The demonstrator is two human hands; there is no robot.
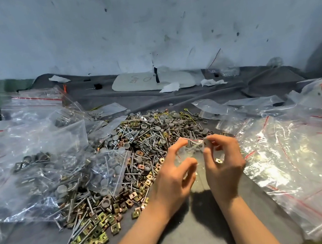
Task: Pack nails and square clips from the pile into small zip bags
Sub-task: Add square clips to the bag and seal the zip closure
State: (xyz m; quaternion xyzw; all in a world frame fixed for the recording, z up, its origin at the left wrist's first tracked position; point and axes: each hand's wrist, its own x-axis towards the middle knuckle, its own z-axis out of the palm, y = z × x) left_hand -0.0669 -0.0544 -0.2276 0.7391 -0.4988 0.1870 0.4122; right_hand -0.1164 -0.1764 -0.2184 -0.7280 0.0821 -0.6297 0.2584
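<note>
Two hands meet just in front of the pile, raised a little above the cloth. The left hand (175, 173) pinches one top corner of a small zip bag (194, 148) between thumb and forefinger, its other fingers curled below. The right hand (224, 162) pinches the opposite corner the same way, so the bag's red-lined mouth stretches between the two. The clear bag hangs down between the palms. One brass-coloured square clip (218, 160) shows against the right hand's lower fingers; whether it sits inside the bag or in the fingers I cannot tell.

Directly behind and to the left of the hands lies the pile (138, 141), a wide heap on the grey cloth (182, 242). It mixes long nails (79, 232), round grey caps (156, 125) and square clips (101, 235), the clips thickest along the near-left edge. A clear bag lies tilted on the pile's left slope.

Further left, filled bags (37, 168) lie stacked and crumpled, nails and caps showing through the plastic. To the right, a spread of empty zip bags (287, 158) with red seal lines covers the cloth.

At the back, a white tray (142, 82) and paper scraps (170, 87) lie along the foot of a stained pale wall (143, 21).
</note>
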